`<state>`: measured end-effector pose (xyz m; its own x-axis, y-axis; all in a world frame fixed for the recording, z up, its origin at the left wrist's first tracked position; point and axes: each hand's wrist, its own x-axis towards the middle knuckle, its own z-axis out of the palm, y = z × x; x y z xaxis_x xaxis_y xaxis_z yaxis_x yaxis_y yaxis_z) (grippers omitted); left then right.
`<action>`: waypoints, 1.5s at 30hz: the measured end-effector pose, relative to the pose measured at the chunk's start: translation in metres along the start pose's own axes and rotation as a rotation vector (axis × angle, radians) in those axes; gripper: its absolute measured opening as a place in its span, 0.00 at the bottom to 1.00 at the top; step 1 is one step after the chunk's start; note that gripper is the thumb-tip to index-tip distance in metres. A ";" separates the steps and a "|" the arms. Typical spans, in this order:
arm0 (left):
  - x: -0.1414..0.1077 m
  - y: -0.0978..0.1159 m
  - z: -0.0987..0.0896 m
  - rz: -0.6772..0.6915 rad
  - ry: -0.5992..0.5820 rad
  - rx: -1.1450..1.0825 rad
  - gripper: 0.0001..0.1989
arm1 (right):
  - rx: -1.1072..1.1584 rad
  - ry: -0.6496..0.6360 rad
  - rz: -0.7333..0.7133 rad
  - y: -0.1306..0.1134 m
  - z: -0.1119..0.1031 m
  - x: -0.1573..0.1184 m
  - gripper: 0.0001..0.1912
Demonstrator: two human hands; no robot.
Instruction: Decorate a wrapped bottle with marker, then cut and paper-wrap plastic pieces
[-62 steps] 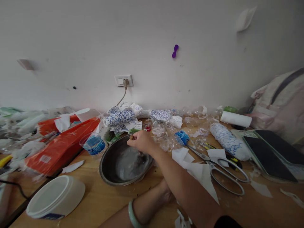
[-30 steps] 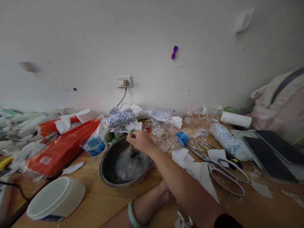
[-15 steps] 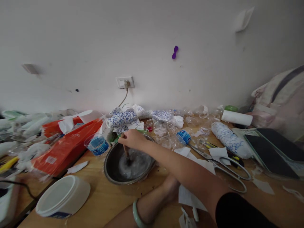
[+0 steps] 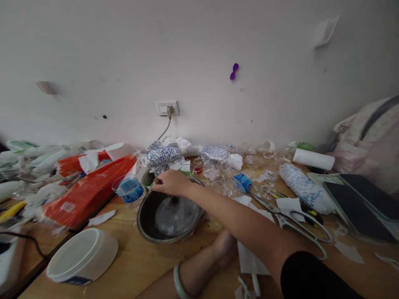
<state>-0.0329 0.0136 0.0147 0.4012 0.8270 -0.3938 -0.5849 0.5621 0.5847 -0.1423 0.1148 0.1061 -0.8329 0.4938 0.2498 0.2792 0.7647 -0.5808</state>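
My right hand (image 4: 171,182) is closed round a brown wooden stick (image 4: 158,181) above a dark metal bowl (image 4: 146,226). The stick's top pokes out of the fist, and most of the rest is hidden by the hand. Cloudy greyish-white liquid (image 4: 177,218) with pale lumps lies in the bowl. My left hand (image 4: 225,246) rests on the table beside the bowl, below my right forearm. Its fingers are hidden behind that forearm, and a pale green bangle (image 4: 179,282) circles the wrist.
Left of the bowl stand a white plastic tub (image 4: 106,251) and a cut clear container with a blue label (image 4: 129,189). Large scissors (image 4: 282,214) lie at right among paper scraps. Blue-scaled paper rolls (image 4: 163,157), an orange bag (image 4: 93,193) and phones (image 4: 355,207) crowd the table.
My right hand has shifted slightly left, and the stick's lower part is now less visible beneath it. My left hand stays in place. The camera view has turned a little.
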 end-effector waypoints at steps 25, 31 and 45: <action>0.003 -0.003 -0.002 0.023 -0.021 -0.030 0.13 | -0.104 -0.066 0.039 0.003 -0.008 -0.003 0.16; 0.008 -0.004 -0.002 0.002 0.006 -0.042 0.14 | -0.107 -0.101 0.076 0.011 -0.024 -0.013 0.14; 0.003 -0.003 -0.004 0.030 0.000 -0.041 0.10 | -0.077 -0.187 0.051 -0.008 -0.015 -0.010 0.15</action>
<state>-0.0327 0.0138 0.0089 0.3831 0.8434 -0.3768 -0.6250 0.5370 0.5665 -0.1285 0.1101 0.1201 -0.8889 0.4529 0.0688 0.3534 0.7735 -0.5262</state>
